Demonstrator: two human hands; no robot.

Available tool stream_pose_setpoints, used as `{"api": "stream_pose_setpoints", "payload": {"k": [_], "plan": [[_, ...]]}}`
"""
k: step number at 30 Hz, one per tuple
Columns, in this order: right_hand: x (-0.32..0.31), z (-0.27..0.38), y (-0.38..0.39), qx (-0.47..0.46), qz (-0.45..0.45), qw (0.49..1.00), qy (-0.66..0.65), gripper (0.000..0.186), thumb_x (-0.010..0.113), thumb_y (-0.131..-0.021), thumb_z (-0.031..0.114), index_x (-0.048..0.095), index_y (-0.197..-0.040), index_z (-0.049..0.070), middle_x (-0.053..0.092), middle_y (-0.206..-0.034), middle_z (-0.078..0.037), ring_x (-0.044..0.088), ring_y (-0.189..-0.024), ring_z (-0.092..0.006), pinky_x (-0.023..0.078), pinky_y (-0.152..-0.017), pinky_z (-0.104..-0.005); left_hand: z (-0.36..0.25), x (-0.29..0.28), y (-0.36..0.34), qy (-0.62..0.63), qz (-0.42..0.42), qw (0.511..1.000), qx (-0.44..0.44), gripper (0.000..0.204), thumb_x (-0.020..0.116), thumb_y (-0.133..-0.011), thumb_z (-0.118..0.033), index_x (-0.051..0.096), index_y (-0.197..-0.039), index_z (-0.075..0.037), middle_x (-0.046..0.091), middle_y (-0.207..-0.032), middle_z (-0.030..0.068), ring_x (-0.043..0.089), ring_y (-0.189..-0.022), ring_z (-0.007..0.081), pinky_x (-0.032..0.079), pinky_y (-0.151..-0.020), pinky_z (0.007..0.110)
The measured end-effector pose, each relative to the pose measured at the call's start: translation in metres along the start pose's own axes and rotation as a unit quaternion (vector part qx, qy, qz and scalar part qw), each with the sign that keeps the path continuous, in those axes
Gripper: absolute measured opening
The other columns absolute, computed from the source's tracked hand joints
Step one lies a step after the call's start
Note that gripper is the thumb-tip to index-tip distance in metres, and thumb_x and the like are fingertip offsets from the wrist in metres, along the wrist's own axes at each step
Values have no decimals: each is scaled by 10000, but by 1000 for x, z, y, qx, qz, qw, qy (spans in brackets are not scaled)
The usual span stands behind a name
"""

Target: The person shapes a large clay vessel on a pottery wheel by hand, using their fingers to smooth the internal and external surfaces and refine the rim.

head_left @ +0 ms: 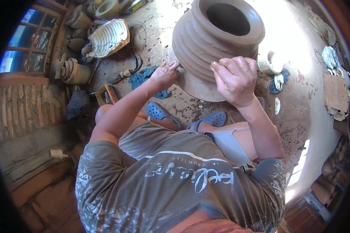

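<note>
A large grey-brown clay pot (196,46) with ridged coils and a wide rolled rim stands upright on a round board (194,87). My left hand (166,73) is at the pot's lower left side, fingers partly stretched out and near or touching the clay, holding nothing visible. My right hand (235,77) is closed in a pinch against the front of the lower coils; whatever lies between thumb and fingers is too small or hidden to name.
A white ribbed plaster mould (107,39), clay vessels (76,44) and blue cloths (137,80) lie to the left. A small box (104,96) sits by my left knee. A white bucket (270,62) stands right of the pot, with cardboard pieces (334,95) along the right wall.
</note>
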State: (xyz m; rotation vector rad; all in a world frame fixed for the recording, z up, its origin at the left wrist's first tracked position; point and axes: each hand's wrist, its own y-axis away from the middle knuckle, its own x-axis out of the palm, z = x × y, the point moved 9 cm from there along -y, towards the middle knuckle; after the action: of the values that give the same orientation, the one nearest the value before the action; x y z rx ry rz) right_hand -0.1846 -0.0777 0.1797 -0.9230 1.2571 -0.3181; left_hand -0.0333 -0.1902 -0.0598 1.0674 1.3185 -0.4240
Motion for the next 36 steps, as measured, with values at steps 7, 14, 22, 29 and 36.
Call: {"api": "stream_pose_setpoints", "payload": {"k": [7, 14, 22, 29, 36], "plan": [[-11, -18, 12, -31, 14, 999, -19, 141, 786, -747, 74, 785, -877, 129, 697, -911, 54, 624, -821, -143, 434, -814, -346, 27, -8, -12, -5, -2, 1000, 30, 447, 773, -894, -374, 701, -1201, -57, 482, -1495, 111, 554, -1361, 241, 457, -1110, 472], [-35, -80, 43, 36, 18, 999, -16, 168, 825, -785, 40, 798, -928, 123, 715, -931, -13, 661, -853, -197, 512, -775, -338, 33, 1, -10, 13, -98, 993, 63, 561, 798, -838, -245, 612, -1340, -77, 605, -1320, 109, 596, -1262, 291, 462, -1052, 439], [-9, -133, 104, 522, -90, 778, -339, 163, 786, -941, 98, 763, -1031, -36, 746, -891, -52, 636, -767, -78, 505, -710, -236, -3, 20, 1, -15, -42, 998, 53, 509, 660, -973, -459, 650, -1223, -16, 472, -1546, 298, 455, -1471, 381, 415, -1147, 472], [10, -143, 105, 639, -56, 670, -374, 97, 715, -962, 138, 726, -930, 47, 675, -804, 4, 583, -723, -74, 412, -621, -232, -95, 36, 7, -95, -140, 984, 46, 424, 707, -927, -415, 687, -1112, -33, 518, -1352, 341, 620, -1172, 431, 570, -947, 458], [7, -150, 118, 657, -81, 641, -388, 114, 767, -930, 144, 742, -911, 34, 677, -789, -8, 569, -674, -84, 413, -583, -248, -177, 29, -3, 2, -176, 976, 130, 397, 706, -928, -386, 688, -1083, -21, 519, -1368, 383, 630, -1090, 514, 609, -800, 499]]}}
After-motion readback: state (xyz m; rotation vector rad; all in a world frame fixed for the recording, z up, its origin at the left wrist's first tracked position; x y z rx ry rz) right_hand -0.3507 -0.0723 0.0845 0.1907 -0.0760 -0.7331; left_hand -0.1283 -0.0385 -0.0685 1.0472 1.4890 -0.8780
